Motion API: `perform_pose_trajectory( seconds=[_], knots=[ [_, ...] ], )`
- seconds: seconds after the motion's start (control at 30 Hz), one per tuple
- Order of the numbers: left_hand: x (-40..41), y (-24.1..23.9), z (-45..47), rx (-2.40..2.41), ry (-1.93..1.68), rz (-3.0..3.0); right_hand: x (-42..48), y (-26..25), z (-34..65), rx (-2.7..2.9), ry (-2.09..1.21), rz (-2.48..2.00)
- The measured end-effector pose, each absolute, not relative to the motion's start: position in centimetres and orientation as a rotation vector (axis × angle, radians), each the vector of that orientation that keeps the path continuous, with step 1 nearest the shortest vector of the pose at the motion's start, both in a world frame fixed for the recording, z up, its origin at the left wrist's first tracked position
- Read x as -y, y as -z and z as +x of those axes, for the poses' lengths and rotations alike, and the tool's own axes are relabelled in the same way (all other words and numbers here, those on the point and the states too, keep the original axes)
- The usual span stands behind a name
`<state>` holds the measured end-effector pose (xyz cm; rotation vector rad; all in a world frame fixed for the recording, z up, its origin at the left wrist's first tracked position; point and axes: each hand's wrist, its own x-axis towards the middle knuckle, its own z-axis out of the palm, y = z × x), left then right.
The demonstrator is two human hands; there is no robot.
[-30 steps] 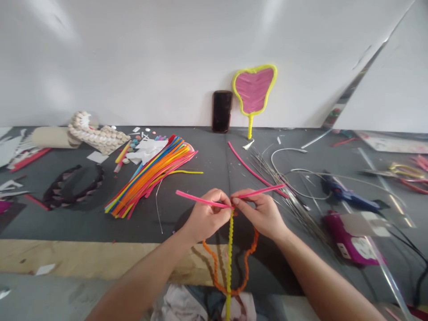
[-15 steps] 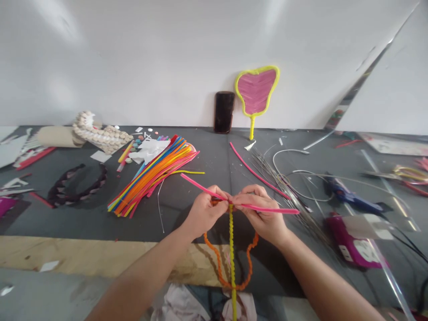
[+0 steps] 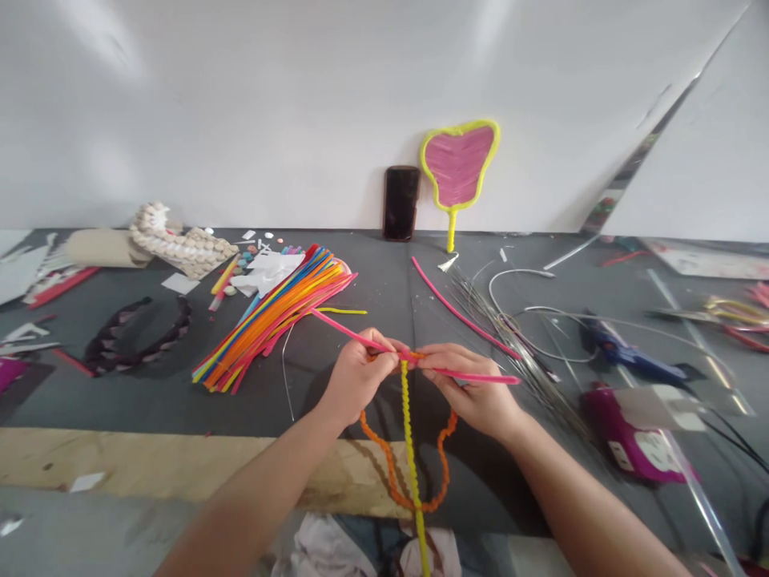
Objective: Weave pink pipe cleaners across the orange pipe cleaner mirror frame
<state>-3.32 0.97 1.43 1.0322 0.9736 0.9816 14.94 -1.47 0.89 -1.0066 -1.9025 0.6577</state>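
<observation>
Pinching pink stem (image 3: 404,354) near its middle in narrow grip of left hand (image 3: 358,377) and right hand (image 3: 476,394), at 6 o'clock from phone (image 3: 400,203). Running lengthwise from 10 o'clock to just past 3, crossing top of yellow stem (image 3: 409,437).

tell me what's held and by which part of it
The left grip and right grip hold the pink pipe cleaner near its middle, at the yellow strand's top.

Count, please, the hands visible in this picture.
2: the left hand, left of the yellow twisted pipe cleaner, and the right hand, right of it. Both hold pink pipe cleaner.
</observation>
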Motion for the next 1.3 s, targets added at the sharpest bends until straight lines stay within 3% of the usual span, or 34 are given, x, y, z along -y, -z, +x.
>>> perform_pose_trajectory(
  seconds=[0.73, 1.07, 1.3],
  knots=[
    [-0.8, -2.1, -3.3, -0.879, -0.763, 1.024, 0.7, -1.0, 15.2, 1.85, -0.732, -1.044],
    [-0.5, -1.6, -2.6, -0.913, -0.686, 0.985, 1.2, -1.4, 15.2, 1.864, -0.706, -1.326],
    [-1.0, -1.7, -3.6, -0.761, -0.592, 0.805, 1.1, -1.4, 15.2, 1.731, -0.887, -1.321]
  ],
)
